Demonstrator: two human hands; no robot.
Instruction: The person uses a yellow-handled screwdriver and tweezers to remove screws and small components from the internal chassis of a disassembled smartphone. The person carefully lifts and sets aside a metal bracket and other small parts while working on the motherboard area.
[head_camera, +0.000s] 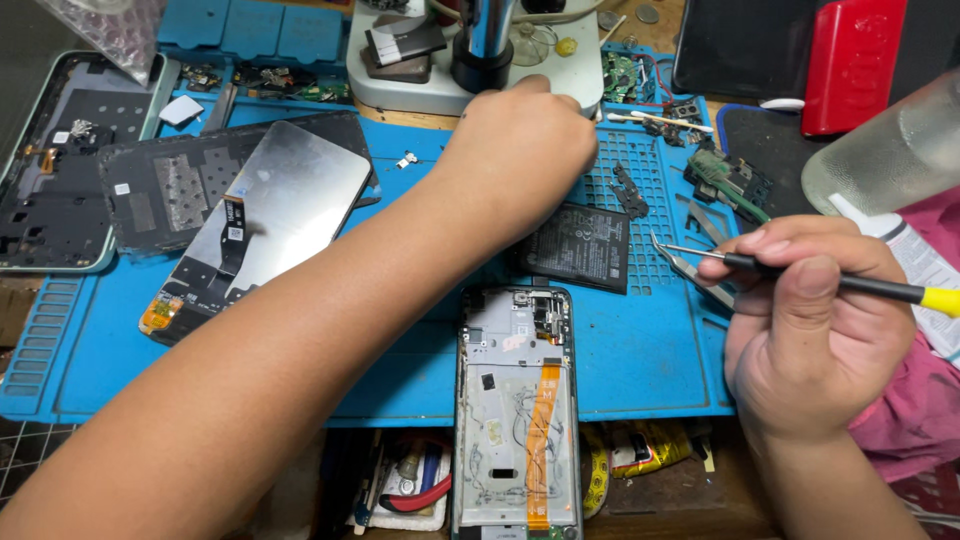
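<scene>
Teardown stage, I judge: opened phone frame (517, 410) lies at mat's near edge. Right hand (805, 325) pinches tweezers (800, 273); left hand (520, 150) (grip hidden) reaches far. Next calls for steady tips.

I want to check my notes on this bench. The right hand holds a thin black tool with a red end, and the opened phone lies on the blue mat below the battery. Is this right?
Not quite: the head view shows the tool's end is yellow, not red. The right hand holds it, and the opened phone lies on the blue mat below the battery.
</scene>
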